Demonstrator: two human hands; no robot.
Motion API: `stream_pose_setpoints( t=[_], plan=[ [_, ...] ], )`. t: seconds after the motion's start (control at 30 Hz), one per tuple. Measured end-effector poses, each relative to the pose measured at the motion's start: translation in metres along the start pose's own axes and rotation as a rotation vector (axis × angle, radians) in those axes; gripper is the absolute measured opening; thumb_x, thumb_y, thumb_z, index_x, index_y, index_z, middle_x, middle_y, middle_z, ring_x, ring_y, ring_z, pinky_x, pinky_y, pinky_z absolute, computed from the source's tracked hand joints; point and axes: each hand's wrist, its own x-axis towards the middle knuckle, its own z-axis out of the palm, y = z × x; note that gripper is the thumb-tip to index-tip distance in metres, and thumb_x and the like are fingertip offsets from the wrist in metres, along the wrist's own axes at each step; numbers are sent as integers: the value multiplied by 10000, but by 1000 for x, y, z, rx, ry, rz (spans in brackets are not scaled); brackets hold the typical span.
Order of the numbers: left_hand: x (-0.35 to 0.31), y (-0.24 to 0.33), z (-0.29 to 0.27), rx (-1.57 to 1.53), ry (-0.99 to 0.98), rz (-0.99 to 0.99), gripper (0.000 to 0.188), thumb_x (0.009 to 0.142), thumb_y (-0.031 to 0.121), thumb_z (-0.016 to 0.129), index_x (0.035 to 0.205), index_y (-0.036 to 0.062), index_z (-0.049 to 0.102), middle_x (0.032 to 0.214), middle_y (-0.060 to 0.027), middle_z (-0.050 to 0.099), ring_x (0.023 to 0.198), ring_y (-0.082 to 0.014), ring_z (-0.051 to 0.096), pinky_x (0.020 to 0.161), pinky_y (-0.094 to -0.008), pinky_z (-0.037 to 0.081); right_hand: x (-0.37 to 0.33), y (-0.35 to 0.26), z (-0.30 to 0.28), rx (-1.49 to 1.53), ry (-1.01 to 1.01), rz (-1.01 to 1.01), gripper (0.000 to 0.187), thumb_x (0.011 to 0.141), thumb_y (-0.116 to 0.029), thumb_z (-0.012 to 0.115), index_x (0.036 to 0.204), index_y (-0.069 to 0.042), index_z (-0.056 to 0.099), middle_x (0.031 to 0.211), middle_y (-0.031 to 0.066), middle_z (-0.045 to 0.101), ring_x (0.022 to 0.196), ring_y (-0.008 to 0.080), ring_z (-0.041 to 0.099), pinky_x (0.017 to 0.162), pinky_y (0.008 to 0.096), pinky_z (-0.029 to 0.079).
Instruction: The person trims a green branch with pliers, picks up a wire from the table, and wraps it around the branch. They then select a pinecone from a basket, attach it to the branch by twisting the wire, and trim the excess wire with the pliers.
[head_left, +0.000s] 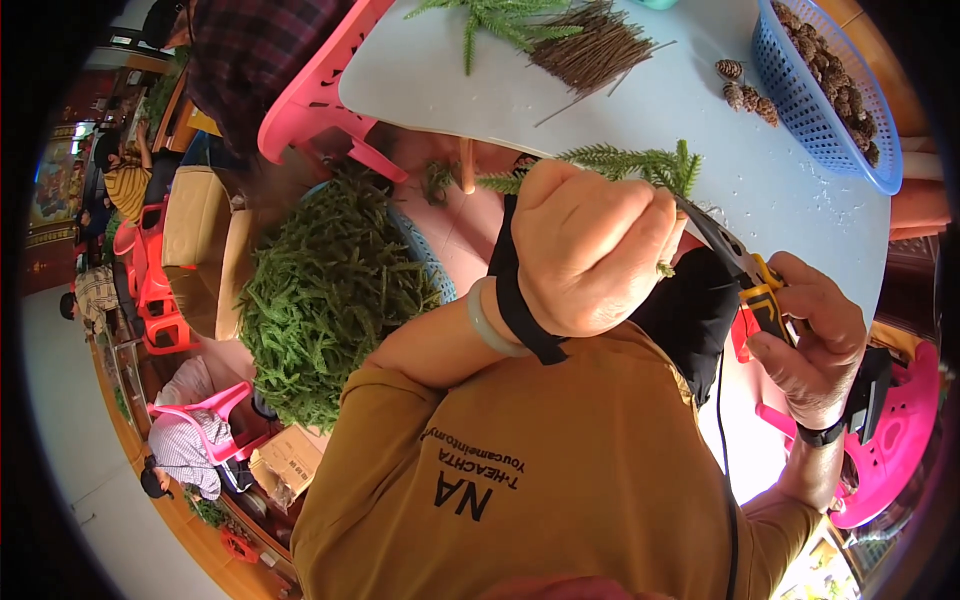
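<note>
Right now the left hand (590,250) is curled into a tight fist around a bunch of feathery green plant sprigs (640,165), and their tips poke out above the knuckles. Close beside it, the right hand (815,335) is wrapped around a pair of clippers with yellow and black handles (755,285). The dark blades reach up to the bottom of the bunch, just under the fist

Both hands are up in front of a round white table (640,100). On it lie a flat pile of thin brown sticks (590,50), a few loose brown pine cones (745,90) and a blue plastic basket (830,100) holding more cones

Down on the left sits a big heap of the same green sprigs (320,290) in a blue tub. It looks very full, so I think most of the cutting is not done yet. Only a few green bits lie on the table
</note>
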Motion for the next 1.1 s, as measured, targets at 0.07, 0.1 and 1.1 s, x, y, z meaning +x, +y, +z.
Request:
stream_pose_setpoints(
  t=[0.07,0.1,1.1],
  plan=[
    [1,-2,1,-232,-54,-155,270,677,55,771,898,-10,629,900,-113,615,631,-160,549,595,-271,446,0,1,1,46,13,22,329,612,-97,815,851,38,634,1009,190,640,911,223,613,823,317,464],
    [1,-2,1,-348,-81,-233,289,699,70,762,942,-13,630,939,-116,617,635,-158,549,595,-258,444,0,2,-1,46,13,23,329,612,-97,815,851,38,634,1009,190,640,911,223,613,823,317,464],
    [0,-9,1,-377,-118,-270,245,609,-22,760,783,19,593,753,-82,545,601,-199,521,534,-288,416,-14,21,20,105,57,-63,318,660,-87,802,905,51,653,1089,214,611,961,252,600,864,333,447]
  ],
)
